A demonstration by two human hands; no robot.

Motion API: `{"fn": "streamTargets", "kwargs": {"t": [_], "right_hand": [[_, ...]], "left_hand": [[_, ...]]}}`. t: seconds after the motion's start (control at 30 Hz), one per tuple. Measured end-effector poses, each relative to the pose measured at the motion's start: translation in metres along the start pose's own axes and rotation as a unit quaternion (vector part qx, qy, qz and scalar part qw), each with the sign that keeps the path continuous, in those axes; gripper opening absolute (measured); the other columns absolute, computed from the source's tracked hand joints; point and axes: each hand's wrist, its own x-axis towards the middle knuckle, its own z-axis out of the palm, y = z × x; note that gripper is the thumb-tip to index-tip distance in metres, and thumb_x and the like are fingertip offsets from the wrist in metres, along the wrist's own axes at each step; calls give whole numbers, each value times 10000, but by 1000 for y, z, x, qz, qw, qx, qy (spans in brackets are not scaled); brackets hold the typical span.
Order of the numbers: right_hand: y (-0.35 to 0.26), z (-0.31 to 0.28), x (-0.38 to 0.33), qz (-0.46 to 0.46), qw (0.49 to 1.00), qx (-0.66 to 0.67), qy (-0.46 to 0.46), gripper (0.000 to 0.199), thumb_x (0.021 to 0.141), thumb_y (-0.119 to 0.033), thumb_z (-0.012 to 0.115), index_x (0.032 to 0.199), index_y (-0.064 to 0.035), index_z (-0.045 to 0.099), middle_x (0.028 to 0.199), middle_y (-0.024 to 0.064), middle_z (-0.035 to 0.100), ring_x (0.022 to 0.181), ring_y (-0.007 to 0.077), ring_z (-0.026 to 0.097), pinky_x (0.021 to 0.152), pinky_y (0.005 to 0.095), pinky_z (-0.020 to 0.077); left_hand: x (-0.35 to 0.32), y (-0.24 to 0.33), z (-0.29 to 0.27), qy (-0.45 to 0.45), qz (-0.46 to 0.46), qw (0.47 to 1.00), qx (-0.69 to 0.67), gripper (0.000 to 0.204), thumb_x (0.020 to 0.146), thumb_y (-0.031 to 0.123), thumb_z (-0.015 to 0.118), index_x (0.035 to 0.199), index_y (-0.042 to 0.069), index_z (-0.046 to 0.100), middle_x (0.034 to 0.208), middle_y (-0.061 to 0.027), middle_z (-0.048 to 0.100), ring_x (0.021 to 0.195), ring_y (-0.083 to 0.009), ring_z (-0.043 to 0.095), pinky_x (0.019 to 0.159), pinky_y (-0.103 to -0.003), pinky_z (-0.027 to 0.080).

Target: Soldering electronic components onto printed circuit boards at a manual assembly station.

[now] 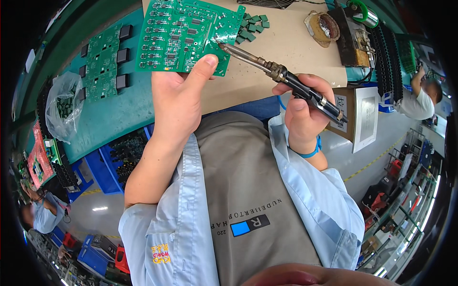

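Observation:
My left hand point(179, 97) grips a green circuit board point(186, 35) by its near edge, thumb on top and the other fingers hidden underneath. Rows of small black chips and silver parts cover the board's left and middle. In my right hand point(307, 107) is a soldering iron point(281, 71) with a black handle and a metal shaft. Its tip points up and left and is over the board's right part; whether it touches the surface I cannot tell. A blue band point(312, 148) circles my right wrist.
Small green board pieces point(253, 27) lie just beyond the board. A round tip-cleaning holder point(326, 27) and a solder spool point(366, 14) stand at the far right. More boards with black blocks point(102, 62) and a clear plastic bag point(64, 107) lie left. A cardboard box point(350, 112) sits right.

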Motion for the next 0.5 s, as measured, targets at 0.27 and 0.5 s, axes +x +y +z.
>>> {"fn": "streamTargets", "kwargs": {"t": [0.27, 0.5], "right_hand": [[3, 0, -3, -34, 998, -57, -15, 411, 848, -18, 804, 1203, 57, 611, 1042, 199, 711, 830, 291, 752, 741, 332, 617], [3, -3, -3, -38, 997, -59, -29, 416, 832, 4, 813, 1195, 57, 618, 1068, 195, 706, 835, 290, 757, 741, 324, 614]], "left_hand": [[-1, 2, 10, 28, 11, 1000, 5, 368, 919, -25, 692, 1265, 19, 577, 1029, -74, 689, 832, -129, 630, 718, -256, 536], [-1, -1, 5, 12, 1, 1000, 13, 393, 931, -37, 681, 1302, 31, 568, 1069, -78, 693, 863, -135, 643, 735, -253, 520]]}}
